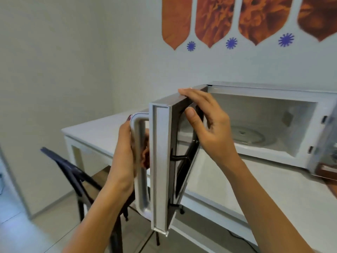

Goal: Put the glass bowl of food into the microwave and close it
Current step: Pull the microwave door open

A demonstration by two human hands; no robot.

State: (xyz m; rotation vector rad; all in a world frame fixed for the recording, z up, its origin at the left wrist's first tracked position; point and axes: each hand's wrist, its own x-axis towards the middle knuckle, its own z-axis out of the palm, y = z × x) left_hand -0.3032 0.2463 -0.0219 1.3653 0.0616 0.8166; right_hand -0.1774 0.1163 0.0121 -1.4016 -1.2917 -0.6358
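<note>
A white microwave [273, 88] stands on the white counter [255, 189] with its door [161, 161] swung wide open toward me, seen edge-on. My left hand [125, 150] is wrapped around the door's vertical handle [139, 161]. Over the door's top edge rests my right hand [207, 125], fingers on top and thumb on the inner face. Inside the cavity only the glass turntable [248, 136] shows. No glass bowl of food is in view.
A dark chair [76, 172] stands under the counter's left end, below the door. A brown object [326, 168] sits at the microwave's right edge. The wall behind carries orange and blue decorations [231, 21]. A dark cable [242, 241] hangs under the counter.
</note>
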